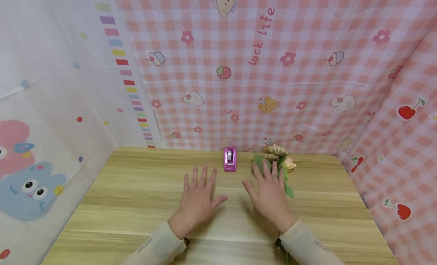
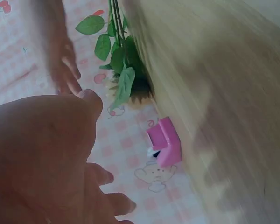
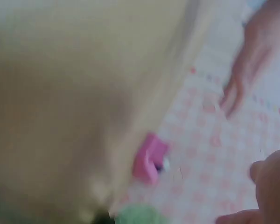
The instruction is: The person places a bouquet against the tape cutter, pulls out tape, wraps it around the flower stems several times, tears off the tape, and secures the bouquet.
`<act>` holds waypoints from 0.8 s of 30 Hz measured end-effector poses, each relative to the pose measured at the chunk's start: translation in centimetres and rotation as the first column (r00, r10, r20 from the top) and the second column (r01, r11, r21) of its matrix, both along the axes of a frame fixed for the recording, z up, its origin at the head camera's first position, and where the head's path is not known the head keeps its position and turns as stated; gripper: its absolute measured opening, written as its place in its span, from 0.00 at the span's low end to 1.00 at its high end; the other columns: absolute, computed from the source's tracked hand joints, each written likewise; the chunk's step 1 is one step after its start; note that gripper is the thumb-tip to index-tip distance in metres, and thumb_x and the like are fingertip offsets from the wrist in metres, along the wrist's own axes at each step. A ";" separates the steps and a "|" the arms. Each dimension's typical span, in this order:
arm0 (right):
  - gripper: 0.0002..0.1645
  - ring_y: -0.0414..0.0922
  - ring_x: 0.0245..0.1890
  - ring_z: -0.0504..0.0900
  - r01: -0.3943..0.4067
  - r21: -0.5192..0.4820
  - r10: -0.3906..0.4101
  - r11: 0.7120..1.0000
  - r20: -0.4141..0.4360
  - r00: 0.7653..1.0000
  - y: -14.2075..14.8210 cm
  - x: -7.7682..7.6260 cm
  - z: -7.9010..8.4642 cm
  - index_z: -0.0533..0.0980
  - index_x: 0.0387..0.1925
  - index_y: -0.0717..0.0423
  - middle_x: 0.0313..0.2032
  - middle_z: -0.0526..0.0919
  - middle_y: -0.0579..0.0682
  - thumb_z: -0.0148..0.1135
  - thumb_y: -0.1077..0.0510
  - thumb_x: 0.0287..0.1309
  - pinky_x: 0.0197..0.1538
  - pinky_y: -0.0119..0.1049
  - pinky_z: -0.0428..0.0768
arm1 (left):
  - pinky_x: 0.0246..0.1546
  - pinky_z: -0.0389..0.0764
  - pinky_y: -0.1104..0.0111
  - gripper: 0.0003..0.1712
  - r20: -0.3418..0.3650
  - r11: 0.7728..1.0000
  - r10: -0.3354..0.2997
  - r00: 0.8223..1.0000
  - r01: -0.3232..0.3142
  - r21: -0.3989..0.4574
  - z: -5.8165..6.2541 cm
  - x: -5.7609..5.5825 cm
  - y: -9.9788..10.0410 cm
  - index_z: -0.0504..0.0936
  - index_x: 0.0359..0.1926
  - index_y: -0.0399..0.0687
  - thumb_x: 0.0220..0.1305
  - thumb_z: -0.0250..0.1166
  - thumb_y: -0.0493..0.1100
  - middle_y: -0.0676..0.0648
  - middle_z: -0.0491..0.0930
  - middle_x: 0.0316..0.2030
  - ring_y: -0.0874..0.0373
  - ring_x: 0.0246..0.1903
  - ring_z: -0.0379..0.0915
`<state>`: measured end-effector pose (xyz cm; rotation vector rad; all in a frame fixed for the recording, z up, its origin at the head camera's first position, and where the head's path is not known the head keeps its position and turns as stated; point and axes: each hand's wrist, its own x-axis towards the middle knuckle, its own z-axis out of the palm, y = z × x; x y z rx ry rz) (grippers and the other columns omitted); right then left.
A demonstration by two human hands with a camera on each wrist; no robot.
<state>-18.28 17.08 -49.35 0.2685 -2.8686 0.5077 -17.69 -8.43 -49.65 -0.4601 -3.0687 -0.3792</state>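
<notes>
My left hand is held over the wooden table with fingers spread and nothing in its grasp. To its upper right, near the back edge, stands a magenta tape dispenser, which also shows in the left wrist view and, blurred, in the right wrist view. My right hand has its fingers spread too, overlapping a bunch of flowers with cream and peach blooms in the head view. The flowers' green leaves and long stems appear in the left wrist view; much of the bunch is hidden behind the right hand.
The wooden tabletop ends at the back against a pink checked cloth. A white cloth with cartoon figures hangs on the left, and a cherry-printed cloth on the right.
</notes>
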 end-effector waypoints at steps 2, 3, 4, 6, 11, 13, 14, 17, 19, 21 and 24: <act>0.42 0.73 0.82 0.65 0.008 -0.023 -0.010 1.000 -0.077 0.997 1.3 -0.4 1.0 0.73 0.78 0.61 0.80 0.70 0.68 0.56 0.34 0.83 0.84 0.78 0.47 | 0.85 0.45 0.30 0.53 0.008 1.000 0.001 1.000 -0.001 0.003 -0.2 -0.2 -0.2 0.54 0.90 0.54 0.79 0.53 0.77 0.35 0.53 0.88 0.28 0.87 0.45; 0.38 0.72 0.77 0.73 0.013 -0.037 -0.017 0.999 -0.111 0.994 2.1 -0.5 1.5 0.77 0.74 0.63 0.75 0.77 0.68 0.58 0.37 0.83 0.83 0.76 0.54 | 0.85 0.47 0.30 0.53 0.009 1.000 -0.002 1.000 0.002 0.004 -0.3 -0.3 -0.4 0.55 0.89 0.53 0.79 0.54 0.76 0.34 0.56 0.87 0.28 0.86 0.48; 0.34 0.70 0.72 0.80 0.016 -0.056 -0.024 0.998 -0.139 0.990 2.8 -0.6 2.0 0.81 0.69 0.64 0.70 0.82 0.68 0.60 0.41 0.82 0.81 0.74 0.63 | 0.84 0.49 0.30 0.52 0.006 1.000 -0.008 1.000 0.008 0.003 -0.4 -0.4 -0.5 0.58 0.89 0.52 0.79 0.55 0.76 0.34 0.60 0.85 0.28 0.85 0.53; 0.25 0.65 0.56 0.91 0.018 -0.087 -0.034 0.996 -0.185 0.982 4.4 -0.8 2.8 0.87 0.59 0.65 0.57 0.91 0.65 0.63 0.47 0.82 0.68 0.67 0.82 | 0.82 0.57 0.31 0.48 -0.018 1.000 -0.025 1.000 0.025 0.008 -0.5 -0.5 -0.8 0.65 0.85 0.48 0.80 0.56 0.73 0.34 0.71 0.80 0.30 0.80 0.66; 0.13 0.46 0.29 0.88 0.007 -0.172 -0.027 0.985 -0.109 0.994 7.9 -0.6 3.7 0.91 0.43 0.59 0.34 0.93 0.54 0.64 0.56 0.78 0.33 0.46 0.85 | 0.72 0.77 0.34 0.32 -0.139 0.996 -0.074 0.988 0.080 0.036 -0.5 -0.6 -1.3 0.88 0.64 0.44 0.82 0.62 0.65 0.41 0.92 0.57 0.42 0.59 0.90; 0.13 0.41 0.27 0.84 0.007 -0.197 -0.010 0.980 -0.016 1.000 9.0 -0.6 3.5 0.91 0.40 0.58 0.31 0.92 0.51 0.64 0.57 0.77 0.32 0.41 0.81 | 0.67 0.81 0.36 0.27 -0.180 0.994 -0.090 0.980 0.099 0.044 -0.5 -0.6 -1.4 0.92 0.56 0.45 0.82 0.63 0.62 0.43 0.94 0.51 0.46 0.52 0.93; 0.15 0.39 0.25 0.80 0.017 -0.202 -0.006 0.979 0.055 0.998 9.5 -0.5 3.4 0.90 0.35 0.56 0.27 0.89 0.48 0.64 0.56 0.78 0.32 0.39 0.79 | 0.64 0.83 0.38 0.25 -0.196 0.993 -0.097 0.976 0.108 0.046 -0.5 -0.6 -1.4 0.93 0.53 0.45 0.82 0.64 0.61 0.43 0.95 0.49 0.46 0.50 0.93; 0.26 0.38 0.20 0.69 0.067 -0.186 -0.018 0.980 0.255 0.967 10.7 0.1 2.5 0.79 0.19 0.52 0.16 0.75 0.43 0.60 0.54 0.79 0.28 0.36 0.70 | 0.57 0.87 0.42 0.22 -0.234 0.991 -0.108 0.966 0.124 0.055 -0.6 -0.5 -1.4 0.94 0.47 0.47 0.81 0.66 0.59 0.45 0.96 0.44 0.47 0.44 0.94; 0.30 0.39 0.18 0.63 0.082 -0.142 -0.026 0.986 0.359 0.933 11.1 0.7 1.7 0.72 0.15 0.48 0.14 0.66 0.41 0.57 0.52 0.80 0.26 0.35 0.65 | 0.54 0.88 0.44 0.21 -0.244 0.990 -0.110 0.964 0.128 0.061 -0.6 -0.5 -1.4 0.94 0.46 0.47 0.81 0.66 0.59 0.46 0.96 0.43 0.48 0.42 0.94; 0.32 0.40 0.16 0.61 0.080 -0.111 -0.027 0.991 0.416 0.909 11.0 1.3 1.0 0.66 0.14 0.46 0.13 0.62 0.42 0.55 0.51 0.81 0.26 0.35 0.64 | 0.52 0.88 0.45 0.21 -0.246 0.989 -0.112 0.963 0.132 0.065 -0.6 -0.5 -1.4 0.95 0.45 0.48 0.80 0.67 0.59 0.46 0.96 0.42 0.48 0.41 0.94; 0.32 0.43 0.18 0.67 0.050 -0.060 -0.020 0.997 0.416 0.909 10.2 1.9 0.2 0.68 0.16 0.47 0.15 0.67 0.44 0.54 0.49 0.84 0.28 0.39 0.68 | 0.51 0.88 0.46 0.21 -0.242 0.987 -0.125 0.962 0.145 0.066 -0.6 -0.4 -1.2 0.95 0.46 0.48 0.80 0.67 0.59 0.46 0.96 0.42 0.49 0.40 0.94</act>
